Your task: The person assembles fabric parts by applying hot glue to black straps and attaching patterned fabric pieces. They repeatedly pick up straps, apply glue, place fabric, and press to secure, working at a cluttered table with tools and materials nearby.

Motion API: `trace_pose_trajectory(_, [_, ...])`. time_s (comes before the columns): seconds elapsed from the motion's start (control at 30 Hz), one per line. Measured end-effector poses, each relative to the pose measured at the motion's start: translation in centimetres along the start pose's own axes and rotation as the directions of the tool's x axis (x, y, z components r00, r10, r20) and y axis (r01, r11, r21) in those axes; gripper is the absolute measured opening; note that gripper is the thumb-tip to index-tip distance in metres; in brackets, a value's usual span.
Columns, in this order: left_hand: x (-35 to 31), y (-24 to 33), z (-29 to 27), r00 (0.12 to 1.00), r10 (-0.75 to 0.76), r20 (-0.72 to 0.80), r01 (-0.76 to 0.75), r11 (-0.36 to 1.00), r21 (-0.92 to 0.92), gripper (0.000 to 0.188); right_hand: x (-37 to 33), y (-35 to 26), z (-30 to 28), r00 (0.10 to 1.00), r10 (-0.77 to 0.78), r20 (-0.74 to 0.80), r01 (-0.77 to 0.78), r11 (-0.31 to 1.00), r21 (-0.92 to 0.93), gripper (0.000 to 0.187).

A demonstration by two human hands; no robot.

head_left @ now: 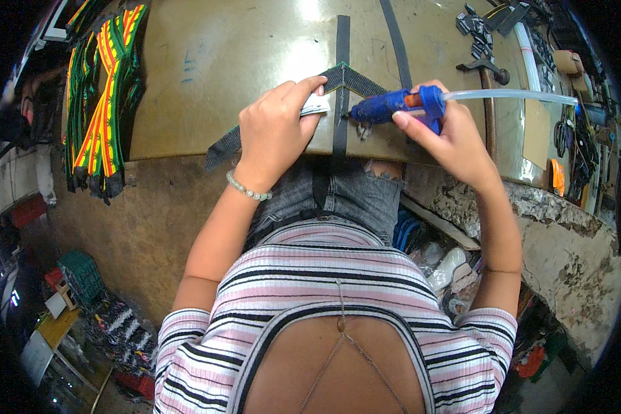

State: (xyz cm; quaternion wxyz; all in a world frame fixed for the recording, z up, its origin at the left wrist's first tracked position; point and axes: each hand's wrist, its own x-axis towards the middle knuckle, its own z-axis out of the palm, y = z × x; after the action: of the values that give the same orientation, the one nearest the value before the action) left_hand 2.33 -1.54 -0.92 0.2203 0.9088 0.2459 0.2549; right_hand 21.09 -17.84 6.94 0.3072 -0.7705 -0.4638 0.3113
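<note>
My right hand [452,134] grips a blue glue gun [386,107], its nozzle pointing left at the black straps. A long clear glue stick [504,94] sticks out of its back end. Pinched in my left hand [279,121] is a small stack of white labels [315,104], a short way left of the nozzle. Between the hands, a black woven strap [339,131] runs down over the table's near edge. Across it lies a dark woven band [355,79] bent to a peak, with one end [224,146] showing beyond my left wrist.
Red, yellow and green patterned straps [107,62] hang over the table [221,41] at the left. Another black strap [397,45] lies farther back. At the far right are a pile of small black-and-white pieces [477,31], a hammer [486,67] and a bundle of white sticks [528,55].
</note>
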Motion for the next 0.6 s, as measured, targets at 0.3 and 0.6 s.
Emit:
trace_pose_trajectory(0.3, [0.2, 0.4, -0.9, 0.972, -0.101, -0.210, 0.024, 0.940, -0.341, 0.024, -4.5, 12.6, -9.2, 0.531, 0.207, -0.822, -0.200, 0.973, 0.115, 0.040])
trace_pose_trajectory(0.6, [0.8, 1.5, -2.7, 0.874, -0.206, 0.440, 0.315, -0.450, -0.836, 0.047, -10.6, 14.2, -11.1, 0.348, 0.435, -0.831, -0.886, 0.443, -0.140, 0.079])
